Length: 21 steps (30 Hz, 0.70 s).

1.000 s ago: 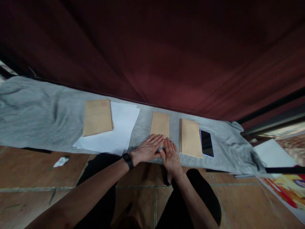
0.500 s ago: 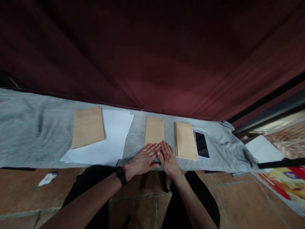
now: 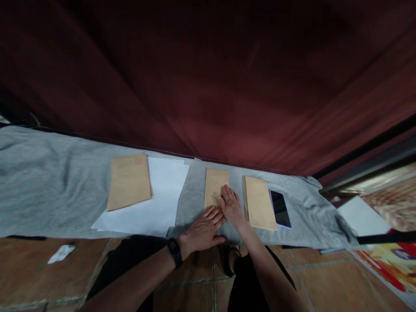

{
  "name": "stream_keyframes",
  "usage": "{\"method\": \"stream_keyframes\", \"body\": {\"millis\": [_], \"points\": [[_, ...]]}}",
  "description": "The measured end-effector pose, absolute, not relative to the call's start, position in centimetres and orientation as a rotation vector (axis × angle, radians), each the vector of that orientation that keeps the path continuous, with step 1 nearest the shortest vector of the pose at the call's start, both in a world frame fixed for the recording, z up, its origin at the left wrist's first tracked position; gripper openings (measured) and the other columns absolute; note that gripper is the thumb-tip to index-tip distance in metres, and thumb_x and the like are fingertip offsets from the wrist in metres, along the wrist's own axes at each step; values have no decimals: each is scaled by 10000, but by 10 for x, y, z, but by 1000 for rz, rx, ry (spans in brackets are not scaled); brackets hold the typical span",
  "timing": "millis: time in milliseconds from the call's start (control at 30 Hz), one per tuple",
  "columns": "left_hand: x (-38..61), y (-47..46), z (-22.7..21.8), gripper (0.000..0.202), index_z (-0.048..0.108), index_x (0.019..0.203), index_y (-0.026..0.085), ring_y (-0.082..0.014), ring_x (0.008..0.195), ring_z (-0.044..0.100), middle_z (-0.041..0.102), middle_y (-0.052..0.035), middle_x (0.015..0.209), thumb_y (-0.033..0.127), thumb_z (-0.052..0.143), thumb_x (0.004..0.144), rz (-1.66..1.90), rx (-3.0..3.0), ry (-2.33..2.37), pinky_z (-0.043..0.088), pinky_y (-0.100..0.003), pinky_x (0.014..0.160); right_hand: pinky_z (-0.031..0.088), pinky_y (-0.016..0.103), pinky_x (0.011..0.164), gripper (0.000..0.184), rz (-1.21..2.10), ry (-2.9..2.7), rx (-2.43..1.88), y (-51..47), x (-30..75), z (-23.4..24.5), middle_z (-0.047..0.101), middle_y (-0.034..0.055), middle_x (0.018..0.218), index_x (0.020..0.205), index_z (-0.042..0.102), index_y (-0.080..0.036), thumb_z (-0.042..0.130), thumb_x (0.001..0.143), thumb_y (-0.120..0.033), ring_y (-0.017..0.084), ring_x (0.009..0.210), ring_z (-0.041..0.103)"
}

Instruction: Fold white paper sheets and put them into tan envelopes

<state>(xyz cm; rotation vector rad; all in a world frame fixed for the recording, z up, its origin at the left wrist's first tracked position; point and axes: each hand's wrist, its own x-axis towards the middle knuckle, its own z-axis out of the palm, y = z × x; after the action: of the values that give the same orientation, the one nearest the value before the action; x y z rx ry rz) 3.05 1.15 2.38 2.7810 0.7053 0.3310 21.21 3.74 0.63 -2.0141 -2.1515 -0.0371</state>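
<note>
A narrow brown envelope [image 3: 215, 185] lies on the grey cloth [image 3: 58, 190] in front of me. My right hand [image 3: 232, 206] lies flat on its near right part, fingers stretched out. My left hand [image 3: 203, 232], with a black band on the wrist, rests flat at the envelope's near end, fingers stretched out too. Neither hand grips anything. A second brown envelope pile [image 3: 259, 202] lies just right of my right hand.
A larger brown envelope [image 3: 129, 181] sits on white sheets [image 3: 156, 199] to the left. A dark phone [image 3: 280, 208] lies right of the envelope pile. A maroon curtain [image 3: 208, 78] hangs behind the cloth. A crumpled paper scrap [image 3: 61, 253] lies on the tiled floor.
My right hand has slid farther up the middle envelope. My left hand has drawn back toward the envelope's near end. The view has shifted slightly.
</note>
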Motion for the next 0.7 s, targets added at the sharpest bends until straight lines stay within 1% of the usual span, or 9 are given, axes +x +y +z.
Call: {"method": "stream_keyframes", "body": {"millis": [100,167,267,367,533,600,700], "points": [[31,10,23,735,381,1523,176,-271,1511,304,422,-116,1591,610,504,943,329,2777,696,154,-455,1252,300,448,1198,558,-144,-2109,-2023,59,208,-2,378,175,1595,1537,392,-77,345,1067,-374,265,1485,362],[30,9,23,772,343,1541,160,-269,1525,270,394,-125,1606,623,493,942,325,2774,689,137,-458,1256,308,450,1188,575,-185,-2064,-2025,73,206,-5,401,191,1579,1528,404,-62,336,1067,-400,275,1467,392],[30,6,26,821,296,1559,130,-266,1539,229,346,-142,1628,627,500,937,319,2771,675,122,-448,1260,317,457,1174,590,-204,-2007,-2023,90,206,-8,429,201,1561,1515,422,-59,306,1071,-430,285,1445,420],[30,5,28,810,283,1564,136,-260,1544,216,318,-139,1641,607,504,943,331,2770,671,111,-442,1262,317,479,1167,608,-214,-1991,-2011,101,205,-9,430,223,1554,1508,424,-47,282,1073,-447,295,1436,427],[31,5,22,823,291,1562,139,-259,1536,240,351,-139,1626,629,504,936,363,2752,672,112,-441,1261,359,509,1145,595,-284,-1957,-1956,94,205,-15,463,264,1515,1489,441,-12,323,1068,-415,316,1413,459],[32,6,19,822,307,1557,143,-266,1526,268,384,-141,1609,633,510,930,369,2750,672,121,-446,1259,381,497,1138,583,-296,-1988,-1931,81,207,-17,480,258,1505,1477,457,-8,348,1062,-402,319,1416,458],[32,8,16,790,340,1543,150,-275,1505,318,435,-148,1576,626,506,935,352,2765,663,130,-457,1254,382,483,1149,554,-258,-2075,-1923,54,214,-16,460,228,1533,1494,446,-42,370,1055,-371,300,1445,425]]}}
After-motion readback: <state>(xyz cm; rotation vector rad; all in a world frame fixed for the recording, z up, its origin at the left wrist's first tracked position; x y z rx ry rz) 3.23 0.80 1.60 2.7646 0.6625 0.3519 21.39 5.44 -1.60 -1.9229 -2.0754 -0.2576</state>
